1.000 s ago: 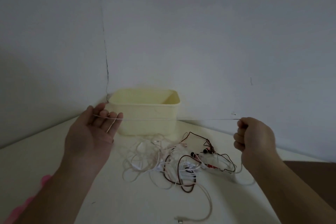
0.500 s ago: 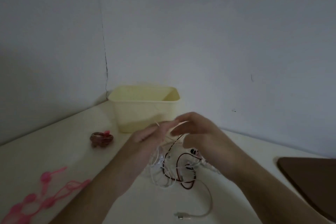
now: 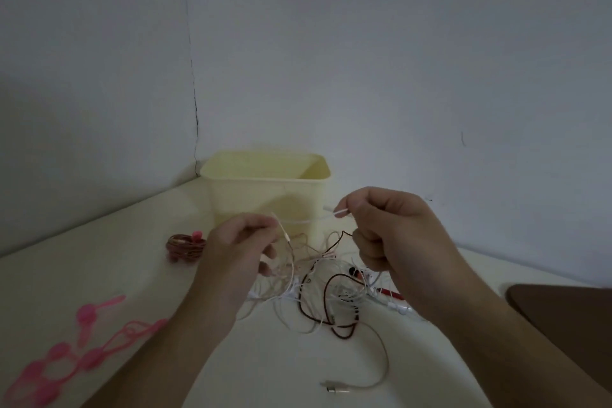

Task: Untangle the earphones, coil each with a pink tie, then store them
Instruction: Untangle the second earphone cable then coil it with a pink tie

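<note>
Right of the frame's center, the right hand (image 3: 394, 235) pinches a thin white earphone cable (image 3: 308, 221) by its plug end. At center the left hand (image 3: 238, 248) pinches the same cable, which runs slack between them. Below both hands a tangle of earphones (image 3: 331, 295), white and dark red cords knotted together, lies on the pale table (image 3: 99, 275). One coiled dark-red earphone (image 3: 185, 243) with a pink tie sits left of center. Behind stands one yellow bin (image 3: 265, 195). Loose pink ties (image 3: 66, 348), several overlapping, lie at lower left. No writing is legible.
</note>
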Demonstrator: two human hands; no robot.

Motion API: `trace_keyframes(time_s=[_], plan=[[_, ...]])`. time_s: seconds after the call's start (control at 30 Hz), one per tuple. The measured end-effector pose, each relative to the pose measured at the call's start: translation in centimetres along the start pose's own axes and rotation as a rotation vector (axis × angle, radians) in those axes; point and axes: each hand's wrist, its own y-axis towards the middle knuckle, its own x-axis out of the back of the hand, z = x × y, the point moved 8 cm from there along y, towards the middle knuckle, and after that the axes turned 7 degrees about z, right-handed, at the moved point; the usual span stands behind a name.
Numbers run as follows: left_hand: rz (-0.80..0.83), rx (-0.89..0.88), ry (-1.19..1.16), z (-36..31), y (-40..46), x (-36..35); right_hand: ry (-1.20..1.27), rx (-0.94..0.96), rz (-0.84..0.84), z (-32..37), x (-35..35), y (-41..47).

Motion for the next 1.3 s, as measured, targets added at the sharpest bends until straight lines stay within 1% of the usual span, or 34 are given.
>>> trace_keyframes(time_s=[0.03, 0.07, 0.1, 0.17, 0.2, 0.27, 0.33, 0.37, 0.4, 0.43, 0.47, 0.53, 0.57, 0.63, 0.67, 0.7, 0.73, 0.8, 0.83, 0.87, 1.0, 1.1, 1.17, 1.23, 1.3], plan=[[-0.026, -0.019, 0.026, 0.0, 0.2, 0.5, 0.034, 0.014, 0.002, 0.2, 0.0, -0.1], [-0.008, -0.044, 0.055, -0.2, 0.2, 0.6, 0.048, 0.022, 0.008, 0.3, 0.0, -0.1], [0.055, -0.066, 0.099, -0.4, 0.3, 0.4, 0.049, 0.027, 0.017, 0.2, -0.1, -0.1], [0.274, -0.086, 0.099, -0.6, -0.1, -1.4, 0.023, 0.026, 0.018, -0.1, -0.3, 0.0], [0.388, -0.068, 0.040, -0.5, -0.5, -2.5, 0.005, 0.020, 0.002, -0.2, -0.2, 0.0], [0.600, 0.026, -0.126, -0.4, -1.6, -4.5, -0.030, 0.007, -0.059, -0.4, 0.3, 0.1], [0.798, 0.083, -0.224, -0.6, -3.1, -6.0, -0.071, -0.003, -0.117, -0.6, 0.9, 0.1], [0.864, 0.093, -0.247, -0.5, -3.5, -6.4, -0.085, -0.010, -0.135, -0.8, 1.2, 0.2], [0.887, 0.088, -0.258, -0.5, -3.7, -6.6, -0.088, -0.017, -0.144, -1.0, 1.3, 0.3], [0.856, 0.084, -0.257, -0.3, -3.5, -6.4, -0.080, -0.024, -0.147, -1.2, 1.4, 0.3], [0.786, 0.070, -0.221, -0.2, -3.0, -6.2, -0.065, -0.032, -0.141, -1.4, 1.3, 0.3], [0.624, 0.026, -0.068, 0.0, -2.4, -5.5, -0.050, -0.046, -0.105, -1.5, 0.8, 0.3], [0.581, 0.002, 0.029, -0.1, -2.4, -5.3, -0.060, -0.048, -0.087, -1.5, 0.4, 0.3], [0.591, -0.040, 0.193, -0.7, -2.9, -5.5, -0.110, -0.028, -0.069, -1.3, 0.1, 0.4], [0.600, -0.042, 0.229, -1.0, -3.1, -5.5, -0.139, -0.012, -0.076, -1.3, 0.1, 0.5], [0.595, -0.037, 0.210, -1.2, -3.1, -5.4, -0.164, 0.002, -0.093, -1.3, 0.4, 0.6], [0.578, -0.020, 0.120, -1.5, -2.9, -5.0, -0.193, 0.012, -0.117, -1.4, 0.9, 0.7], [0.519, 0.056, -0.162, -1.8, -2.2, -3.8, -0.280, 0.023, -0.161, -1.7, 1.9, 0.9], [0.500, 0.108, -0.260, -1.8, -1.9, -3.2, -0.325, 0.024, -0.168, -2.0, 2.2, 1.1], [0.508, 0.161, -0.308, -1.7, -2.0, -2.7, -0.361, 0.024, -0.167, -2.3, 2.3, 1.1], [0.731, 0.309, -0.383, -1.6, -3.2, -1.7, -0.509, 0.021, -0.122, -3.3, 1.5, 1.7], [0.851, 0.329, -0.587, -1.3, -3.8, -0.3, -0.559, 0.011, -0.109, -4.1, 0.6, 2.1], [0.882, 0.309, -0.685, -1.2, -3.8, 0.2, -0.571, 0.013, -0.123, -4.6, 0.3, 2.2], [0.807, 0.230, -0.681, -1.2, -3.4, 0.4, -0.634, 0.027, -0.116, -4.7, -0.6, 2.0], [0.600, 0.116, -0.621, -1.4, -2.6, 0.8, -0.700, 0.041, -0.045, -4.8, -2.3, 1.5]])
